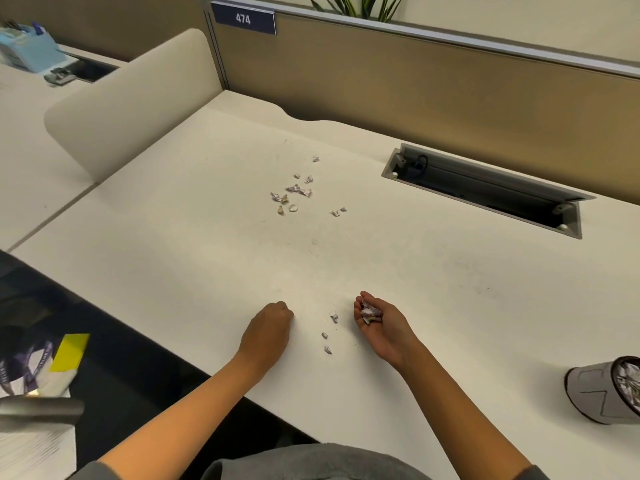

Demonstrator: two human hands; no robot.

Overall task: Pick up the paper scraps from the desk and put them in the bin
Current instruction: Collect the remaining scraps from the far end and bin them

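Several small white and purple paper scraps (294, 190) lie scattered in the middle of the white desk (173, 244). Three more scraps (327, 336) lie near the front edge, between my hands. My right hand (377, 323) rests palm up on the desk, its fingers cupped round a bunch of gathered scraps (369, 313). My left hand (270, 327) rests knuckles up on the desk with its fingers curled under; what they touch is hidden. The grey bin (602, 389) stands at the right edge of the desk with paper in it.
An open cable tray (485, 192) is sunk into the desk at the back right. A brown partition (415, 81) with a 474 sign runs along the far edge. A beige divider (131, 98) stands at the left. Papers and a yellow note (69, 351) lie at lower left.
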